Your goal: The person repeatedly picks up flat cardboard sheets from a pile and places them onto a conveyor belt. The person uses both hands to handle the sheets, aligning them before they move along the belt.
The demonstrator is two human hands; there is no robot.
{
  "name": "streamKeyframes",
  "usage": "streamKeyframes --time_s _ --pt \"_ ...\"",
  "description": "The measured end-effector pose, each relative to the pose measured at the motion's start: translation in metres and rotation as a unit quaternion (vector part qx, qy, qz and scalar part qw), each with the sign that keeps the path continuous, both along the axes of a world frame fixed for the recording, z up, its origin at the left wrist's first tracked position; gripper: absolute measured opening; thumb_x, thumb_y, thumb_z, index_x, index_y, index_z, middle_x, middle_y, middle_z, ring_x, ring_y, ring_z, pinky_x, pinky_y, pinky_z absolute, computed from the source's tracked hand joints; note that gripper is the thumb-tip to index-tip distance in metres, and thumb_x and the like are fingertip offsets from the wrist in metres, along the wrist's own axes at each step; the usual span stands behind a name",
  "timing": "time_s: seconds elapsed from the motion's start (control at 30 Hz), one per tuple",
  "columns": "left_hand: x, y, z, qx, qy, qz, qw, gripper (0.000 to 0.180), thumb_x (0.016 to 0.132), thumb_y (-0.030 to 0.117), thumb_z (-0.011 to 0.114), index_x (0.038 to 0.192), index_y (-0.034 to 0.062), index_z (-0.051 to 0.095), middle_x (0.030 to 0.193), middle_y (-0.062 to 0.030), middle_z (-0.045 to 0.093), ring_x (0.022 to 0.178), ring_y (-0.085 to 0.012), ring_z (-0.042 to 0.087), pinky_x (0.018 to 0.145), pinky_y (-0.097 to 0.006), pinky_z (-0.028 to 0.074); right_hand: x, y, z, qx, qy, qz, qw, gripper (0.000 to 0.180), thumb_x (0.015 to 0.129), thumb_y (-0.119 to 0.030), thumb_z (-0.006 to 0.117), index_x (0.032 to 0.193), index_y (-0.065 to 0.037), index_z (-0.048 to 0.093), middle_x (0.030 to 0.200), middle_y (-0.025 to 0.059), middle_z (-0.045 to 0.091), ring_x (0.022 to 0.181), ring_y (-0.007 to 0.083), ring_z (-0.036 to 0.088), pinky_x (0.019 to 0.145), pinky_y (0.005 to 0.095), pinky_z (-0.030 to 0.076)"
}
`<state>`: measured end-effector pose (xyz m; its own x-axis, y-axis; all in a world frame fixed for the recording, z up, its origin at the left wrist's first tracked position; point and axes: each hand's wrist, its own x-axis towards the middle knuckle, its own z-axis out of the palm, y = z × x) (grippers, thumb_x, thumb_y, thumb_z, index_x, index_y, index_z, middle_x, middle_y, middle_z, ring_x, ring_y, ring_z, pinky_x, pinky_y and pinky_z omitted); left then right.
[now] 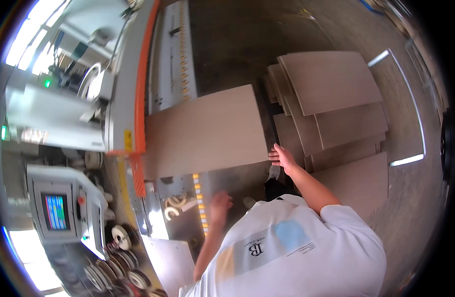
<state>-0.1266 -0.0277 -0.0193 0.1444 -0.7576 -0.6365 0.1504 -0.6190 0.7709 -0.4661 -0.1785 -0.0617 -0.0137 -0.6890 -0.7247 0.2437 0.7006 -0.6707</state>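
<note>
Your right hand [283, 157] rests open, fingers spread flat, against the near right corner of the big wooden panel [207, 129], touching its edge. Your left hand [220, 204] hovers blurred above the metal tabletop [237, 183], well apart from the panel; you cannot tell whether its fingers are curled or loose, and it holds nothing that shows.

The panel lies flat on the machine bed, its left side tucked under the orange guard rail [140, 94] at nine o'clock from your right hand. A row of small lit orange rollers [200, 193] runs along the tabletop just below the panel, between your two hands.

At two o'clock from your right hand, a stack of similar brown boards [331, 99] sits on the concrete floor [237, 34], fanned out unevenly, the top ones overlapping the lower ones.

At eight o'clock, far left, stands a control box with a bright screen [56, 212]. Below it, near seven o'clock, several rolls of edge tape [119, 236] lie beside the machine.
</note>
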Motion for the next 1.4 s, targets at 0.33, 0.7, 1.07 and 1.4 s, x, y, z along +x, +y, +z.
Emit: streamKeyframes --time_s 0.33,0.7,1.07,1.4 --pt "-0.015 0.062 -0.102 -0.040 -0.156 -0.395 0.905 0.027 0.093 0.020 0.062 0.117 0.0090 0.068 0.109 -0.0082 0.070 0.103 -0.0192 0.066 0.083 -0.034 0.055 -0.140 -0.040 -0.124 0.085 -0.002 -0.127 0.988 0.067 0.101 -0.057 0.046 0.136 -0.001 0.055 0.128 0.0150 0.066 0.116 0.0279 0.064 0.095 0.0476 0.051" --pt "-0.031 0.035 -0.048 -0.140 -0.422 -0.618 0.648 0.027 0.082 0.016 0.067 0.109 0.0140 0.069 0.110 -0.0054 0.069 0.109 -0.0241 0.065 0.088 -0.034 0.056 -0.228 -0.165 -0.168 0.081 -0.075 -0.379 0.919 0.083 0.102 -0.061 0.040 0.153 0.003 0.028 0.155 0.0207 0.041 0.140 0.0323 0.044 0.110 0.0503 0.043" --pt "-0.086 -0.008 -0.028 0.138 -0.167 -0.308 0.926 0.027 0.099 0.017 0.063 0.124 0.0062 0.065 0.109 -0.0088 0.072 0.097 -0.0167 0.071 0.085 -0.029 0.055 -0.228 -0.142 -0.205 0.116 -0.049 -0.403 0.907 0.079 0.098 -0.069 0.045 0.134 0.002 0.044 0.122 0.0165 0.057 0.101 0.0269 0.063 0.090 0.0448 0.054" --pt "-0.144 -0.148 -0.091 0.096 -0.108 -0.393 0.908 0.033 0.104 0.029 0.054 0.128 0.0066 0.060 0.112 -0.0079 0.070 0.091 -0.0159 0.068 0.077 -0.029 0.054 -0.136 -0.007 -0.139 0.146 -0.133 -0.358 0.913 0.051 0.099 -0.063 0.050 0.096 -0.012 0.051 0.080 0.0006 0.054 0.070 0.0156 0.061 0.065 0.0325 0.051"
